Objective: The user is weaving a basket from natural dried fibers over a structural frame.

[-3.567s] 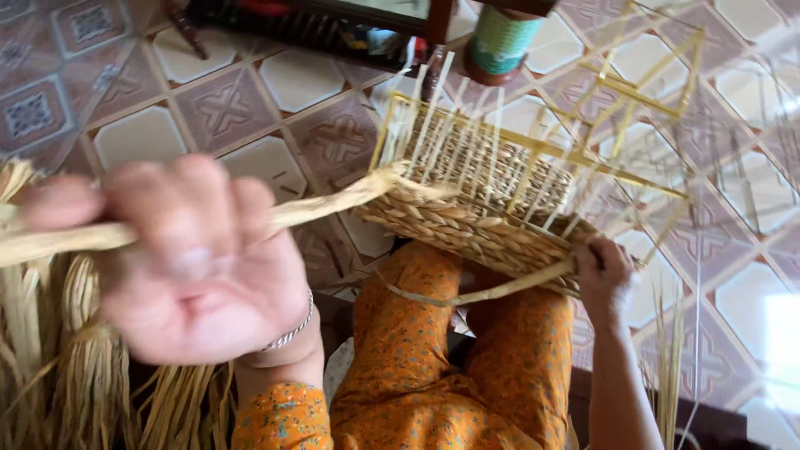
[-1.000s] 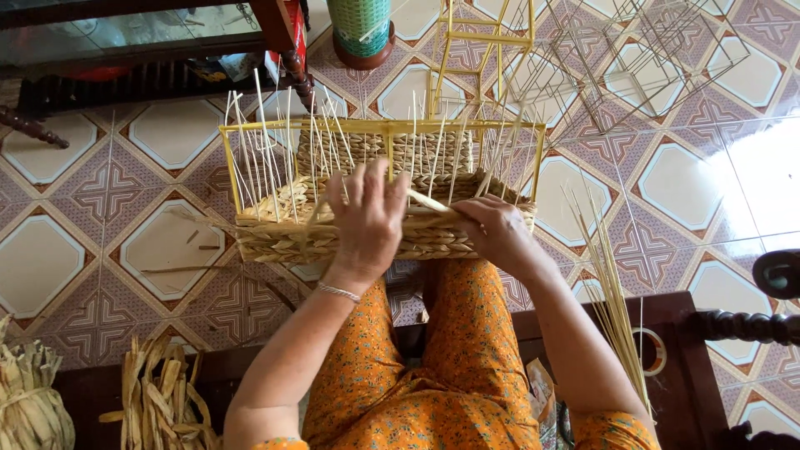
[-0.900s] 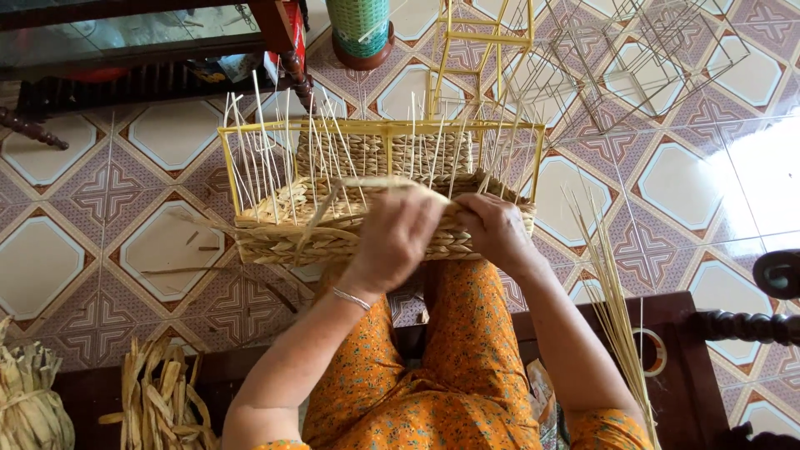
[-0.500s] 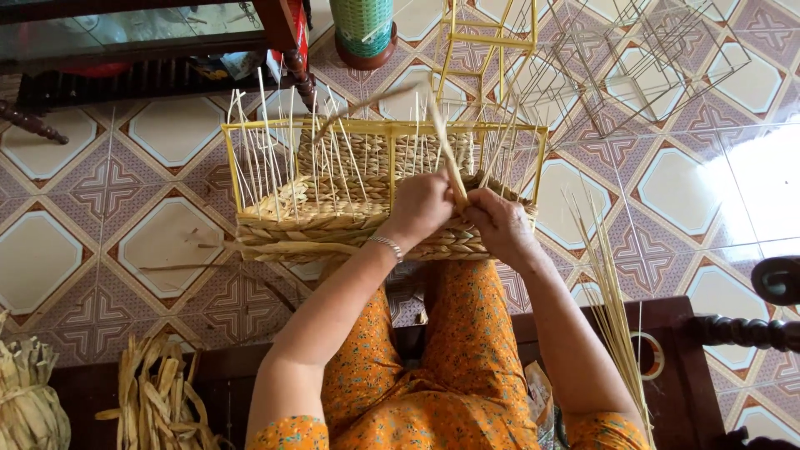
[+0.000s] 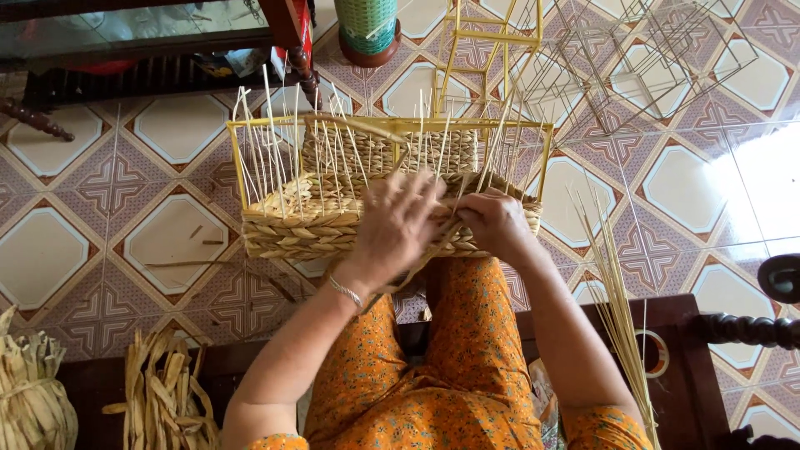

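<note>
Grip: the left hand (image 5: pixel 398 229) lay spread over the near wall of the basket (image 5: pixel 333 218), fingers apart and blurred; whether they pinched a strand I could not tell. The right hand (image 5: pixel 493 225) was curled shut on a flat straw strand (image 5: pixel 433 250) against the same wall, just beside the left hand at its 3 o'clock.
Basket: a half-woven rectangular basket on a yellow wire frame (image 5: pixel 392 127), thin upright stakes rising above the woven rows. It sat at 12 o'clock from both hands, its near wall under them, resting above the knees in orange patterned trousers (image 5: pixel 450 350).
Strand: it ran from the right hand down toward 7 o'clock, passing under the left wrist and its bracelet (image 5: pixel 345 292).
Surface: tiled floor (image 5: pixel 100 192) with brown and white diamond patterns.
Room: 2 bundles of dried straw (image 5: pixel 162 400) at 8 o'clock of the hands; loose thin stakes (image 5: pixel 617 300) at 4 o'clock; bare wire frames (image 5: pixel 633 58) at 1 o'clock; a green woven pot (image 5: pixel 367 25) at 12 o'clock; dark wooden furniture (image 5: pixel 125 75) at 10 o'clock.
</note>
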